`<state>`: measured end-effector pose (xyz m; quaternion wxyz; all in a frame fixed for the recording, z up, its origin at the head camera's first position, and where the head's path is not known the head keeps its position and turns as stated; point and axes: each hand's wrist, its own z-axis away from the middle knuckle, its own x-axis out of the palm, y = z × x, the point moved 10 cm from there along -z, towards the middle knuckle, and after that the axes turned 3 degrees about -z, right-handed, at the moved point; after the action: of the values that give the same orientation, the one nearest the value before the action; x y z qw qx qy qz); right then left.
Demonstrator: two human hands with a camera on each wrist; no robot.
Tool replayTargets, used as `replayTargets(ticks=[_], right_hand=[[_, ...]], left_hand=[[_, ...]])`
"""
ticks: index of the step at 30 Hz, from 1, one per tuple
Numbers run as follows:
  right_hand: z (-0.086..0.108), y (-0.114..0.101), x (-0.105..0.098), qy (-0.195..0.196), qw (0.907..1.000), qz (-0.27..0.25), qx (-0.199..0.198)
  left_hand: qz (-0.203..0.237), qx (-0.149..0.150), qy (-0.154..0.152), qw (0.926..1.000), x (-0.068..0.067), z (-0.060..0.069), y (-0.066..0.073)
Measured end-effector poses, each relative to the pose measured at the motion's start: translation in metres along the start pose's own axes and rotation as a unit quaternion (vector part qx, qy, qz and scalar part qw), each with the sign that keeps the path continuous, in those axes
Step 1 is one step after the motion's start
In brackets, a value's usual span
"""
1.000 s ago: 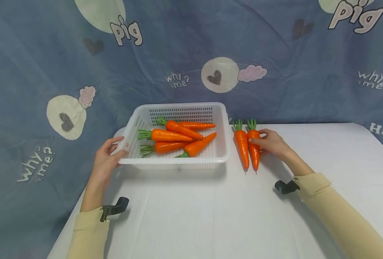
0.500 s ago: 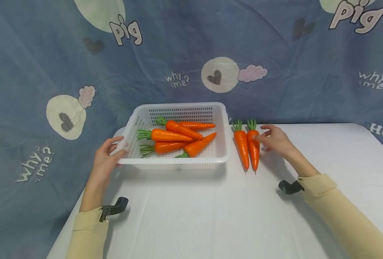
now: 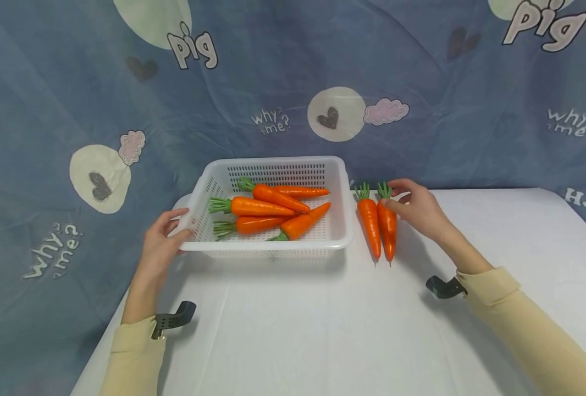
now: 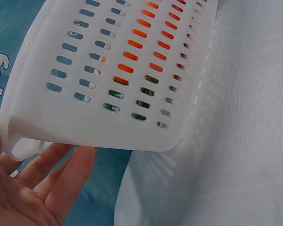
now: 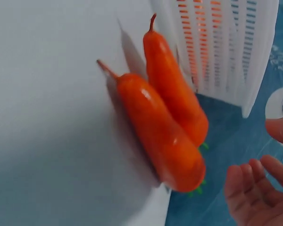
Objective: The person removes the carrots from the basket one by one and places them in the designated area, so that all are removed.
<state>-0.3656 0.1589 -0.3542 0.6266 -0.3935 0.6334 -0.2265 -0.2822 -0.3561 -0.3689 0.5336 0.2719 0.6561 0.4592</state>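
At the left end of a white plastic basket [image 3: 268,246], my left hand [image 3: 158,242] holds the rim, thumb above and fingers under the edge. The left wrist view shows those fingers [image 4: 68,181] below the basket's end wall [image 4: 118,84]. Two orange carrots with green tops lie side by side right of the basket: an inner carrot [image 3: 369,228] and an outer carrot [image 3: 388,234]. My right hand [image 3: 418,209] hovers at the outer carrot's leafy end, thumb and fingers spread. In the right wrist view this hand [image 5: 262,183] appears apart from both carrots [image 5: 155,132].
Several more carrots [image 3: 260,207] lie inside the basket, pointing different ways. A white cloth [image 3: 283,319] covers the table. Behind it hangs a blue printed curtain [image 3: 253,82], close to the back edge.
My right hand has let go of the outer carrot's body, drawn back a little, then moved up toward its green top. The left hand and basket have stayed put.
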Motion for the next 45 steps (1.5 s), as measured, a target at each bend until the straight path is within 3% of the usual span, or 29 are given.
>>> replayTargets(ticks=[8,17,28,45], right_hand=[[0.005,-0.030,0.010,-0.006,0.9988,0.004,-0.048],[0.008,-0.059,0.024,-0.038,0.9961,0.005,-0.080],[0.012,-0.089,0.036,-0.042,0.9922,0.008,-0.117],[0.010,-0.134,0.070,-0.104,0.9722,0.006,-0.210]], left_hand=[[0.001,0.001,-0.002,1.0000,0.000,-0.001,0.002],[0.004,0.002,-0.008,1.0000,0.000,0.000,0.000],[0.002,0.005,-0.005,1.0000,0.000,0.000,0.001],[0.009,0.000,-0.007,0.9999,0.001,-0.002,-0.003]])
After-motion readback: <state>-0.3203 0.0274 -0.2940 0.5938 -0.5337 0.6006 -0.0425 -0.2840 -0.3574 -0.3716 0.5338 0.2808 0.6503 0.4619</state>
